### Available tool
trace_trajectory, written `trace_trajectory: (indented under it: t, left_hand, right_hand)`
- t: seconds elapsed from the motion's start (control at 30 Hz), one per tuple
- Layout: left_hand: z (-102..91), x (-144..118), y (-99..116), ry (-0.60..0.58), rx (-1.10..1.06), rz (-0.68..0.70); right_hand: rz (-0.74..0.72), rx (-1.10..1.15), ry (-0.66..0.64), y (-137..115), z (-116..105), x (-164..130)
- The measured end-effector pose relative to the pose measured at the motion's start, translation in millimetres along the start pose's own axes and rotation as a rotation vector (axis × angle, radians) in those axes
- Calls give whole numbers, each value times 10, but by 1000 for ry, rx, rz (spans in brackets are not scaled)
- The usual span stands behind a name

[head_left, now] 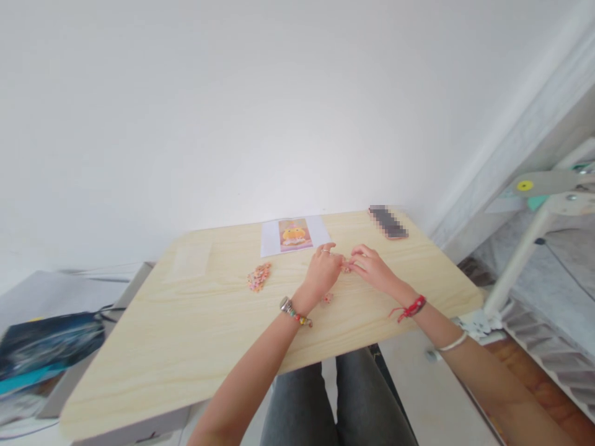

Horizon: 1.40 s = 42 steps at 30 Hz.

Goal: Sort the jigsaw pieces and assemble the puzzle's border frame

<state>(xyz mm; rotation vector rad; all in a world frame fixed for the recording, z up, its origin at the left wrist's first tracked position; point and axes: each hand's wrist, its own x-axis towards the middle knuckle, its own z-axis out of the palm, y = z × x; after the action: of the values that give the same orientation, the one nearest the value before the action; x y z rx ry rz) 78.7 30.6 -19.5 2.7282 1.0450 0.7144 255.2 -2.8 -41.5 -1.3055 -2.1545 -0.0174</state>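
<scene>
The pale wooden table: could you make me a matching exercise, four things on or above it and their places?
1. Pile of small pinkish-orange pieces
2. White paper sheet with orange picture
3. Dark rectangular phone
4. Red string bracelet

A. Around the right wrist
B. Mid-table, near the white wall
C. Heaped left of the left hand
D. Far right corner of the table

Pairs: 1-C, 2-B, 3-D, 4-A

Can't make out small pieces (346,268), partly covered by left hand (324,270) and right hand (372,267). Can't read pixelated phone (388,223). Can't identify dark blue bundle (56,344), blurred, cut by left edge. Lose forearms (258,375) at bottom.
</scene>
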Motion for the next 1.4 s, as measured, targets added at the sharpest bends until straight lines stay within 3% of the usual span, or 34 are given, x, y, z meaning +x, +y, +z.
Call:
trace_trajectory:
  t: [0.17, 0.3, 0.47, 0.6, 0.73, 0.9, 1.07, 1.27, 1.4]
  left_hand:
    - [153, 60, -43, -36, 68, -46]
    - [97, -4, -69, -18, 148, -35]
    - [-119, -427, -284, 77, 160, -96]
    - [-214, -864, -466, 124, 91, -184]
    - [-233, -1099, -406, 96, 38, -260]
    - [-209, -1125, -136, 31, 53, -332]
    - [-119, -1070, 3, 91, 105, -351]
    - [-58, -1064, -90, 111, 107, -244]
    - [-119, -1060, -231, 173, -28, -314]
  right_hand:
    - [37, -17, -57, 88, 108, 23]
    - [64, -36, -59, 70, 83, 34]
    - [56, 64, 12, -193, -19, -48]
    - [-4, 149, -109, -510, 76, -101]
    - [12, 131, -174, -706, 254, -71]
    - [-27, 118, -231, -752, 346, 38]
    - [-124, 136, -287, -774, 351, 95]
    - [-154, 134, -281, -812, 415, 128]
    - [-144, 164, -153, -816, 392, 173]
